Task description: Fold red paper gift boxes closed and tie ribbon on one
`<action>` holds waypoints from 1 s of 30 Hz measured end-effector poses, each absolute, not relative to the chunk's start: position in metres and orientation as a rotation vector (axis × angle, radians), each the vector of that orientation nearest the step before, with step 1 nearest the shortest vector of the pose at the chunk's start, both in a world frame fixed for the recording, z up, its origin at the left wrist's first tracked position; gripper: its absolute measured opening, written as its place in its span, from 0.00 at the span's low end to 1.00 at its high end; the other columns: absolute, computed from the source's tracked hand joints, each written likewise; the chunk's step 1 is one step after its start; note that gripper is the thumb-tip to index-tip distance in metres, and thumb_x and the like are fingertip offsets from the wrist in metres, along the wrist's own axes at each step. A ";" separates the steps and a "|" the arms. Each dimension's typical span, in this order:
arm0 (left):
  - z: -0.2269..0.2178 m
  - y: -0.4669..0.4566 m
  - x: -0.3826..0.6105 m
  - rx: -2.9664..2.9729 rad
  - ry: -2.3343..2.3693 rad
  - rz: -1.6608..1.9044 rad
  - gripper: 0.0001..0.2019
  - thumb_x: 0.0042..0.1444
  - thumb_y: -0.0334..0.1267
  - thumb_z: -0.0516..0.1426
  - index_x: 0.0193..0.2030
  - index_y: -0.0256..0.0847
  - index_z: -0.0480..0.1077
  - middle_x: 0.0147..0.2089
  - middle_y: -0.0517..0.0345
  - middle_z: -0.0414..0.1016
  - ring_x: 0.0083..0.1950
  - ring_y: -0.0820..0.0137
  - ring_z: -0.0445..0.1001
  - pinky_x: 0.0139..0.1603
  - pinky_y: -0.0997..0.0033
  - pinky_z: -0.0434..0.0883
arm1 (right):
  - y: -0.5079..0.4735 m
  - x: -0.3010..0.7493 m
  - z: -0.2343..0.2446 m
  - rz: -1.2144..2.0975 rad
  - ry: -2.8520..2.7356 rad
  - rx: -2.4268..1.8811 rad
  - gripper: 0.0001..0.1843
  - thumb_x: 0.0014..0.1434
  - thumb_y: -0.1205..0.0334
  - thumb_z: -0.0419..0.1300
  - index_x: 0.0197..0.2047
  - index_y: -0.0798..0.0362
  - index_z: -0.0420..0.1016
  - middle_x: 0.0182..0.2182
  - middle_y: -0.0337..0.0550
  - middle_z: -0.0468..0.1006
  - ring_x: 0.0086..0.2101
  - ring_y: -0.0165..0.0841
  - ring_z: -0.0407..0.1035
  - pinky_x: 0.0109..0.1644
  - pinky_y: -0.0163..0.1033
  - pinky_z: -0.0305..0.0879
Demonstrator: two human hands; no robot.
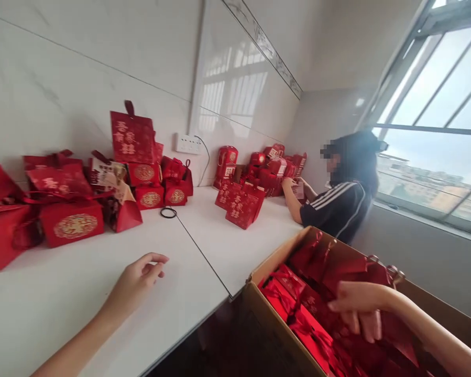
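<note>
My left hand [143, 277] rests low over the white tabletop [188, 314]. Its fingers are loosely curled with gaps between them, and nothing shows in them. Over an open cardboard box [272, 267] hangs my right hand [359, 309], slightly blurred, its fingers apart and pointing down and left. Inside that box, red gift boxes [309, 324] with ribbons and loop handles are packed together beneath the hand. I cannot tell whether the fingers touch one. Two red gift bags with gold characters [245, 207] stand on the table beyond the box.
Red gift boxes [76, 225] line the wall on the left, some stacked. A black ring [168, 212] lies near the table seam. Behind are a power strip [188, 143] and more red packages [270, 170]. A person in a dark striped-sleeve top [333, 207] handles items there.
</note>
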State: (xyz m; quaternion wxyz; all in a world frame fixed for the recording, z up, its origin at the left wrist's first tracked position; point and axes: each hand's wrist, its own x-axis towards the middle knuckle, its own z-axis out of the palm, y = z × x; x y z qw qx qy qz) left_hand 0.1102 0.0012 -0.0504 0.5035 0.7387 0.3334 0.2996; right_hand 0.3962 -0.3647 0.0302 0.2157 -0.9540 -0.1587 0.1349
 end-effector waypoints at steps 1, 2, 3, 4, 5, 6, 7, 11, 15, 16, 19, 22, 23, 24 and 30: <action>-0.052 0.001 0.110 1.788 0.796 0.727 0.18 0.42 0.53 0.56 0.31 0.40 0.73 0.23 0.57 0.73 0.25 0.67 0.70 0.26 0.71 0.66 | -0.341 0.393 0.037 0.622 -0.562 -2.643 0.09 0.53 0.57 0.62 0.27 0.54 0.75 0.23 0.43 0.75 0.21 0.34 0.72 0.20 0.36 0.67; -0.052 0.001 0.109 1.784 0.787 0.727 0.18 0.43 0.53 0.55 0.32 0.41 0.73 0.23 0.57 0.73 0.26 0.67 0.70 0.26 0.71 0.66 | -0.316 0.390 0.043 0.855 -0.742 -2.579 0.10 0.53 0.56 0.60 0.25 0.52 0.74 0.22 0.44 0.76 0.19 0.34 0.71 0.18 0.35 0.65; -0.052 0.000 0.107 1.777 0.779 0.725 0.18 0.43 0.53 0.55 0.31 0.41 0.73 0.23 0.57 0.73 0.26 0.67 0.70 0.27 0.71 0.66 | -0.288 0.390 0.048 0.808 -0.907 -2.487 0.11 0.55 0.55 0.58 0.27 0.51 0.75 0.24 0.44 0.77 0.20 0.34 0.72 0.20 0.36 0.67; -0.051 -0.002 0.106 1.772 0.773 0.721 0.17 0.44 0.53 0.54 0.31 0.41 0.72 0.23 0.57 0.73 0.26 0.66 0.70 0.27 0.71 0.66 | -0.259 0.391 0.053 0.563 -1.007 -2.451 0.10 0.54 0.55 0.58 0.29 0.51 0.75 0.25 0.45 0.77 0.22 0.36 0.73 0.23 0.38 0.69; -0.050 -0.003 0.104 1.772 0.766 0.718 0.17 0.44 0.52 0.54 0.32 0.41 0.72 0.23 0.57 0.73 0.27 0.66 0.70 0.27 0.71 0.65 | -0.231 0.395 0.057 0.233 -1.100 -2.388 0.08 0.52 0.56 0.60 0.32 0.52 0.75 0.29 0.47 0.78 0.27 0.39 0.74 0.28 0.41 0.71; -0.048 -0.005 0.103 1.778 0.758 0.719 0.17 0.44 0.52 0.54 0.32 0.41 0.72 0.23 0.56 0.73 0.28 0.65 0.70 0.28 0.70 0.65 | -0.204 0.400 0.060 0.062 -1.109 -2.348 0.10 0.51 0.60 0.60 0.37 0.54 0.75 0.37 0.51 0.78 0.36 0.43 0.74 0.37 0.45 0.72; -0.045 -0.007 0.101 1.790 0.749 0.722 0.16 0.44 0.51 0.54 0.31 0.41 0.72 0.24 0.56 0.73 0.28 0.65 0.71 0.28 0.70 0.65 | -0.180 0.406 0.061 -0.053 -1.100 -2.317 0.13 0.52 0.64 0.59 0.42 0.56 0.73 0.45 0.56 0.75 0.46 0.46 0.70 0.47 0.47 0.68; -0.039 -0.007 0.095 1.830 0.744 0.771 0.13 0.45 0.48 0.53 0.30 0.43 0.72 0.24 0.56 0.73 0.30 0.63 0.72 0.28 0.70 0.65 | -0.121 0.428 0.053 -0.257 -0.977 -2.246 0.20 0.52 0.73 0.52 0.50 0.62 0.66 0.54 0.67 0.63 0.58 0.52 0.56 0.58 0.55 0.54; -0.040 0.000 0.094 1.805 0.779 0.833 0.12 0.46 0.46 0.53 0.31 0.43 0.72 0.25 0.57 0.73 0.31 0.64 0.73 0.28 0.70 0.65 | -0.104 0.429 0.040 -0.187 -0.912 -2.186 0.10 0.51 0.73 0.51 0.37 0.58 0.68 0.39 0.60 0.72 0.48 0.53 0.66 0.50 0.55 0.59; -0.041 0.001 0.094 1.790 0.782 0.843 0.12 0.47 0.46 0.53 0.32 0.43 0.72 0.27 0.56 0.74 0.31 0.63 0.73 0.29 0.69 0.66 | -0.102 0.425 0.038 -0.176 -0.925 -2.150 0.09 0.51 0.73 0.51 0.35 0.55 0.67 0.37 0.56 0.73 0.47 0.50 0.67 0.50 0.53 0.60; -0.044 0.002 0.098 1.738 0.772 0.875 0.13 0.49 0.48 0.53 0.33 0.42 0.72 0.32 0.55 0.75 0.35 0.63 0.74 0.34 0.67 0.68 | -0.096 0.401 0.034 -0.125 -1.031 -1.996 0.08 0.54 0.69 0.50 0.37 0.51 0.65 0.38 0.47 0.72 0.44 0.42 0.67 0.50 0.48 0.61; -0.042 0.005 0.099 1.665 0.753 0.981 0.17 0.50 0.51 0.52 0.35 0.40 0.72 0.38 0.53 0.75 0.39 0.62 0.74 0.41 0.64 0.67 | -0.094 0.362 0.032 0.033 -1.206 -1.787 0.07 0.58 0.63 0.51 0.42 0.47 0.62 0.36 0.40 0.72 0.38 0.35 0.68 0.46 0.43 0.65; -0.040 0.007 0.098 1.620 0.748 1.019 0.18 0.50 0.52 0.52 0.36 0.40 0.72 0.39 0.52 0.75 0.41 0.61 0.73 0.42 0.64 0.67 | -0.094 0.347 0.033 0.142 -1.286 -1.666 0.07 0.58 0.60 0.52 0.41 0.46 0.61 0.34 0.38 0.71 0.36 0.33 0.67 0.45 0.42 0.66; -0.038 0.009 0.096 1.563 0.746 1.046 0.19 0.51 0.53 0.52 0.36 0.39 0.71 0.40 0.50 0.74 0.43 0.61 0.73 0.43 0.63 0.67 | -0.095 0.332 0.035 0.290 -1.373 -1.493 0.06 0.58 0.57 0.53 0.40 0.46 0.61 0.32 0.37 0.70 0.35 0.33 0.67 0.44 0.42 0.66; -0.022 0.009 0.085 1.350 0.369 0.782 0.23 0.50 0.55 0.57 0.47 0.41 0.70 0.52 0.49 0.72 0.53 0.59 0.69 0.51 0.62 0.65 | -0.097 0.262 0.045 0.804 -1.793 -0.952 0.14 0.57 0.50 0.60 0.31 0.52 0.68 0.38 0.45 0.68 0.43 0.37 0.69 0.46 0.43 0.67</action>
